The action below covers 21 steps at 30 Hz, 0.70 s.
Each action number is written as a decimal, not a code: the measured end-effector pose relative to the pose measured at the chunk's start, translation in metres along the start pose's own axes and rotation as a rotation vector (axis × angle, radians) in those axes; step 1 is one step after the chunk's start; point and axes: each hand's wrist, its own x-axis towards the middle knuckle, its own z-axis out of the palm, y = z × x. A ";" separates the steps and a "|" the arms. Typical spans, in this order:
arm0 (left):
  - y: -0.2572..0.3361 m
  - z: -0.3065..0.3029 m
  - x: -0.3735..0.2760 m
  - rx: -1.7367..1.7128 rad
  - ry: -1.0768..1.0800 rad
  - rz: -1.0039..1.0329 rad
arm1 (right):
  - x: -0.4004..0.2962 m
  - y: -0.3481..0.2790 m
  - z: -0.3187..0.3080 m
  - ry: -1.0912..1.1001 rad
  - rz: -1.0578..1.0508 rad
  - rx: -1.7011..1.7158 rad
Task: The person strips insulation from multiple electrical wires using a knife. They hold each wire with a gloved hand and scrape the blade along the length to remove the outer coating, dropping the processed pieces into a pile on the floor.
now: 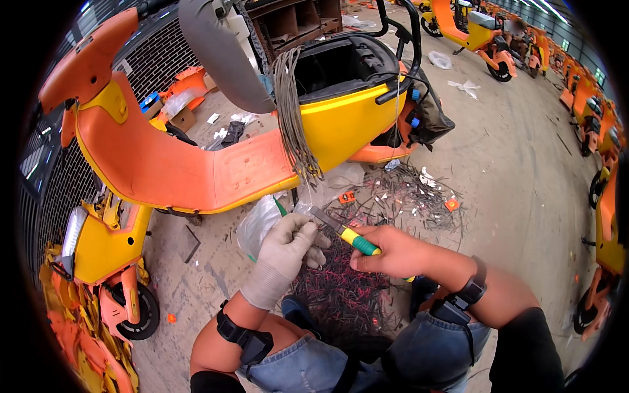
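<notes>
Green-and-yellow-handled pliers (pixel 361 241) are in my bare right hand (pixel 393 250), their metal jaws pointing up and left. Close by, my left hand (pixel 287 245) wears a pale knitted glove; its fingertips are pinched together near the jaws, and a thin pale strand rises from there. Whether it grips that strand is too small to tell. Above both hands a bundle of grey wires (pixel 292 113) hangs over the side of a yellow-and-orange electric scooter (pixel 339 123). Beneath them a heap of dark and reddish wire scraps (pixel 339 294) covers the floor between my feet.
A white plastic bag (pixel 255 226) lies left of my gloved hand. At the left stands another scooter body (pixel 110 245) beside piled orange and yellow panels (pixel 88 334). Scooters line the right side (pixel 609 211). Behind the near scooter is a rusty metal rack (pixel 295 22). A person sits far off (pixel 516 39).
</notes>
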 end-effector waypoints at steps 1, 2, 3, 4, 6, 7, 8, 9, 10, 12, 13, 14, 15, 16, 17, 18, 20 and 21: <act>0.001 0.001 0.000 0.032 -0.002 0.008 | 0.000 0.002 0.000 -0.010 0.004 0.003; 0.000 0.002 -0.001 0.051 0.005 0.034 | 0.000 0.002 0.000 -0.014 0.024 -0.001; 0.001 0.003 0.000 0.071 0.012 0.061 | 0.001 0.002 -0.001 -0.016 0.041 -0.005; 0.001 0.004 0.000 0.091 0.019 0.089 | 0.001 0.001 -0.002 -0.017 0.059 -0.010; -0.002 0.003 0.001 0.095 0.003 0.065 | 0.000 0.001 -0.001 -0.002 0.002 -0.007; -0.003 0.003 0.002 0.097 -0.006 0.053 | -0.001 0.001 -0.001 0.006 -0.026 -0.005; -0.002 0.003 0.002 0.107 -0.014 0.050 | -0.001 0.000 -0.001 0.004 -0.033 -0.007; -0.001 0.005 0.001 0.117 -0.021 0.045 | -0.001 0.001 -0.001 0.001 -0.039 -0.008; -0.001 0.006 0.000 0.127 -0.028 0.040 | -0.001 0.001 -0.001 -0.002 -0.045 -0.009; 0.000 0.006 -0.001 0.139 -0.032 0.034 | 0.000 0.004 0.000 -0.004 -0.049 -0.012; 0.000 0.006 -0.001 0.145 -0.034 0.030 | 0.000 0.005 0.000 -0.005 -0.051 -0.014; 0.001 0.006 -0.002 0.153 -0.039 0.025 | 0.000 0.006 0.001 -0.006 -0.041 -0.006; 0.003 0.007 -0.002 0.160 -0.042 0.023 | 0.000 0.006 0.001 -0.008 -0.034 -0.001; 0.004 0.007 -0.003 0.167 -0.045 0.020 | 0.000 0.006 0.001 -0.010 -0.026 0.005; 0.004 0.007 -0.003 0.163 -0.043 0.020 | 0.000 0.006 0.001 -0.003 -0.032 -0.002; 0.003 0.007 -0.003 0.158 -0.044 0.021 | 0.000 0.007 0.001 0.005 -0.037 -0.008; 0.003 0.008 -0.003 0.146 -0.043 0.026 | 0.000 0.008 0.001 0.007 -0.039 -0.021; 0.002 0.007 -0.003 0.140 -0.041 0.030 | 0.001 0.009 0.001 0.001 -0.038 -0.025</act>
